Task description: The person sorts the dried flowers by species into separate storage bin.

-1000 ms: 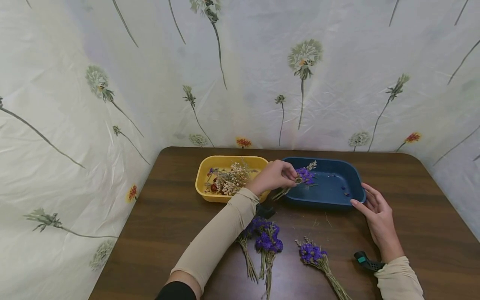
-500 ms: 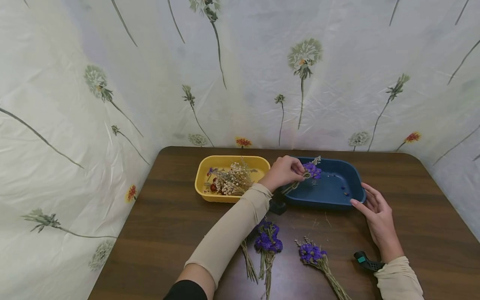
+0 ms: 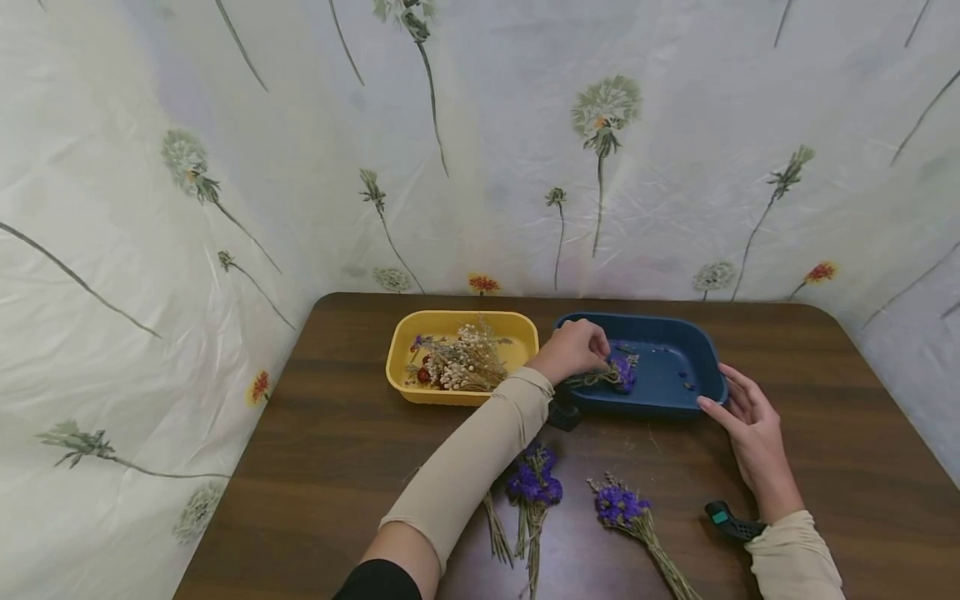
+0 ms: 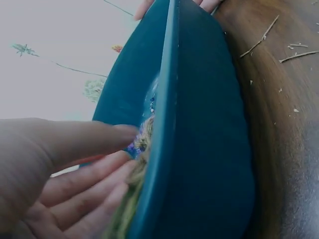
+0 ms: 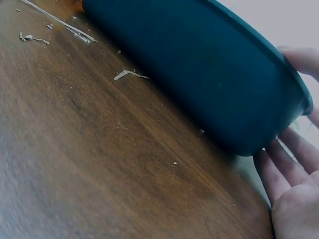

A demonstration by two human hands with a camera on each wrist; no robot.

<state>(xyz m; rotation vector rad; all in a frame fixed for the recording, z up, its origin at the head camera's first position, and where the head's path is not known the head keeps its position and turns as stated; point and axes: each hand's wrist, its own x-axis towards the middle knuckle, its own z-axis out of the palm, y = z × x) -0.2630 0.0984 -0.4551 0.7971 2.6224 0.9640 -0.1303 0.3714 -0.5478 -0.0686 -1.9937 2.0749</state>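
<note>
In the head view, a small bunch of purple dried flowers [image 3: 623, 373] lies inside the left end of the blue tray [image 3: 660, 408]. My left hand [image 3: 576, 348] is just over its stems. The left wrist view shows that hand's thumb [image 4: 107, 138] apart from the loosely bent fingers, with the tied stems [image 4: 130, 199] beside the fingertips, along the inside of the tray wall. My right hand [image 3: 759, 437] holds the tray's right end, its thumb [image 5: 301, 59] at the rim and the other fingers against the outer wall.
A yellow tray [image 3: 397, 375] with dried white and red flowers stands left of the blue one. Nearer on the wooden table [image 3: 315, 467] lie more purple bunches [image 3: 534, 483], including one at the right [image 3: 621, 506]. Stem scraps [image 5: 130, 74] are scattered before the blue tray.
My left hand has moved right and down with the flower bunch, which now lies in the blue tray. Its thumb and fingers have parted from it. The right hand stays at the tray's end.
</note>
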